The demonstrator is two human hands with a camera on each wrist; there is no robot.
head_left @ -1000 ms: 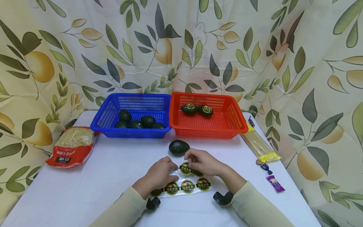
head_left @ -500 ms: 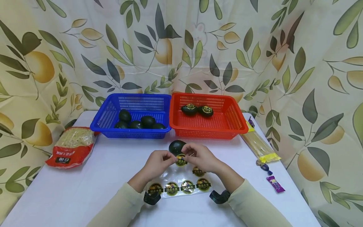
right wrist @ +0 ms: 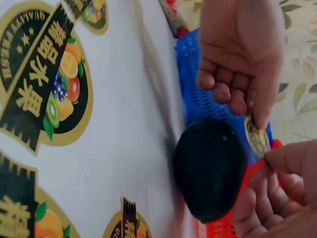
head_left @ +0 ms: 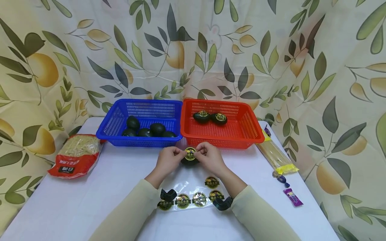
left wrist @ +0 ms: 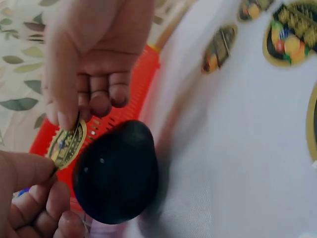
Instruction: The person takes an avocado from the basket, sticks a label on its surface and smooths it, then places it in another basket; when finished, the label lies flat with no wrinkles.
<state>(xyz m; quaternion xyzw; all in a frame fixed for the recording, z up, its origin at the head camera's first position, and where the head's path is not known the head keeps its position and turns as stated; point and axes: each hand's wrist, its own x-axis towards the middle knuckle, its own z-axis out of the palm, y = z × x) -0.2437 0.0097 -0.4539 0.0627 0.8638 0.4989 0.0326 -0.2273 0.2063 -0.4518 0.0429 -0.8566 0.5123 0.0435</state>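
On the far left of the white table lies a red bag of noodles. Next comes a blue basket with dark avocados inside.

In the middle, the left hand and the right hand hold 1 round sticker between them. Each hand pinches 1 edge of it with thumb and fingertips. The sticker is gold and black with little fruit pictures on it. It hangs just above a dark green avocado that lies on the table, right in front of the baskets. The avocado is smooth and shiny.

Near the person lies a clear sticker sheet with 5 more stickers. To the right stands a red basket with 2 avocados that wear stickers. Farther right lie a long yellow pack and some purple candies.
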